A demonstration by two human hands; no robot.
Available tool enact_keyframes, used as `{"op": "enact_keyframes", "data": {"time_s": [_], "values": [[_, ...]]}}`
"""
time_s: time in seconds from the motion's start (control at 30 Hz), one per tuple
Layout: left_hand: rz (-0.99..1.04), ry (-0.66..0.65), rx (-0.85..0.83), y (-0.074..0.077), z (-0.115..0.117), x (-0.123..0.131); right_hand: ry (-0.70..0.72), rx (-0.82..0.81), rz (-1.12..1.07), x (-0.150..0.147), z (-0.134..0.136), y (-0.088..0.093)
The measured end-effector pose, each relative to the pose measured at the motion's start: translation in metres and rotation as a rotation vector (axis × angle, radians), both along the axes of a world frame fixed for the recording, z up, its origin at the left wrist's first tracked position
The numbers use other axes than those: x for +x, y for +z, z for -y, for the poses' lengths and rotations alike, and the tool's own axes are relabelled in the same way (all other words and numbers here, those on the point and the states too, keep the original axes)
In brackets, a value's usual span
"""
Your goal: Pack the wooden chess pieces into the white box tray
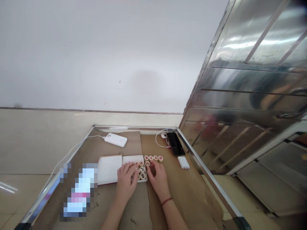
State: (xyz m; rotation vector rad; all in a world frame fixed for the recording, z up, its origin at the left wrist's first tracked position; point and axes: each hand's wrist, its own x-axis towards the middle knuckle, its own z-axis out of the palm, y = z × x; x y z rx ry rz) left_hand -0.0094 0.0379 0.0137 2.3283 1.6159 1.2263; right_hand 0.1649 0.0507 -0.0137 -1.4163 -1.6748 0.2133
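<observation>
A small white box (130, 159) lies open on the brown table, with round wooden chess pieces (143, 169) inside it. My left hand (126, 179) rests over the box's near edge, fingers curled down onto the pieces. My right hand (157, 177) sits just right of the box, fingers bent onto a piece (147, 163) at the box's edge. A short row of round pieces (153, 158) lies on the table just beyond my right hand. The box's white lid (109, 169) lies flat to the left.
A white power bank (115, 139) with a cable lies at the back left. A black phone (176, 143), a white charger (183, 162) and a small white device (163, 135) sit at the right. A metal rim (199, 163) edges the table; a steel door (251, 86) stands at the right.
</observation>
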Motion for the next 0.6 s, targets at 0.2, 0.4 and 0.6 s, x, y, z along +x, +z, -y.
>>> {"op": "enact_keyframes", "data": {"time_s": [0.2, 0.4, 0.6], "values": [[-0.124, 0.226, -0.260, 0.021, -0.027, -0.012, 0.107, -0.188, 0.093, -0.011, 0.013, 0.011], [-0.420, 0.207, -0.393, 0.028, -0.038, -0.007, 0.181, -0.257, 0.199, -0.016, 0.016, 0.018], [-0.456, 0.237, -0.382, 0.019, -0.031, -0.007, 0.168, -0.276, 0.210, -0.014, 0.014, 0.016]]}}
